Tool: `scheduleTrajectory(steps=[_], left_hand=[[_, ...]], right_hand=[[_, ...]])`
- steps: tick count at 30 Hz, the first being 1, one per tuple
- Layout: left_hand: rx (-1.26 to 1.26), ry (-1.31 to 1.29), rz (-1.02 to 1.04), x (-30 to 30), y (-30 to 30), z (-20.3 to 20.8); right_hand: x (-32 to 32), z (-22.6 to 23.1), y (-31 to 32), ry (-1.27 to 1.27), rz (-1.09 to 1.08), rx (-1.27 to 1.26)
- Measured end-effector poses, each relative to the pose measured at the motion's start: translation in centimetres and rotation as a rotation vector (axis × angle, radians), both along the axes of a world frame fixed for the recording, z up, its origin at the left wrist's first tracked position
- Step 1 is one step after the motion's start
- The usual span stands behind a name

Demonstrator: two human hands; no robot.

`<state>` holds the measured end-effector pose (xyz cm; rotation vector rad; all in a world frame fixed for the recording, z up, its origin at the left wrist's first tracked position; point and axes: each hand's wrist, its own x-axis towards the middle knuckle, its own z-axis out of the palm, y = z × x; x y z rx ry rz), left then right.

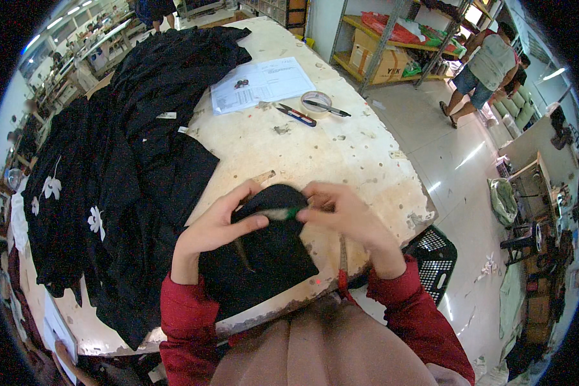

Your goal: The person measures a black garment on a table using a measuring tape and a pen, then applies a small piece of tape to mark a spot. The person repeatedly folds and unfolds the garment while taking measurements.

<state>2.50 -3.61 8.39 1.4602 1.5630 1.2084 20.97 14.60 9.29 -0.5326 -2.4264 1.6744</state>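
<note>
Holding black cloth (273, 260) just right of garment pile (141, 96) on surface (367, 167) | pinching raised edge with left grip (215, 222); gripping same edge with right grip (347, 212), blurred | lying right of pile, farther off: paper sheet (264, 90), snips (296, 115)

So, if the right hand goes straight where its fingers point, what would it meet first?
The right hand would likely meet the small green piece at its fingertips first, then black cloth; depth is unclear.

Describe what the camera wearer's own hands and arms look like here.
The left hand and right hand are bare. The left sleeve and right sleeve are both long, loose and dark red, with no print visible.
</note>
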Motion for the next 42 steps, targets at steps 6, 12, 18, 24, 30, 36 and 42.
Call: scheduleTrajectory(steps=[6, 12, 18, 24, 30, 36, 42], left_hand=[[0.128, 0.301, 0.181, 1.4, 1.6, -0.1], [0.097, -0.086, -0.258, 8.4, 2.2, -6.2], [0.171, -0.667, -0.387, 13.0, 3.6, -5.1], [-0.139, -0.701, -0.711, 4.8, 0.0, 0.2], [-0.363, 0.084, -0.241, -3.5, -6.5, 5.3], [-0.166, 0.366, 0.472, -7.4, -13.3, 6.2], [0.825, -0.371, 1.144, -6.9, -15.9, 4.8]], right_hand=[[7.5, 0.0, 10.3, -0.115, -0.815, 0.700], [2.7, 1.9, 2.1, 0.243, -0.168, -0.122], [-0.1, 3.1, 0.5, 0.480, -0.209, -0.026], [3.3, 3.8, 10.7, 0.695, -0.705, 0.655], [9.3, 0.8, 17.3, 0.422, -0.784, 0.969], [7.5, 1.2, 10.3, 0.181, -0.781, 0.463], [7.6, 2.0, 8.4, -0.419, 0.021, 0.106]])
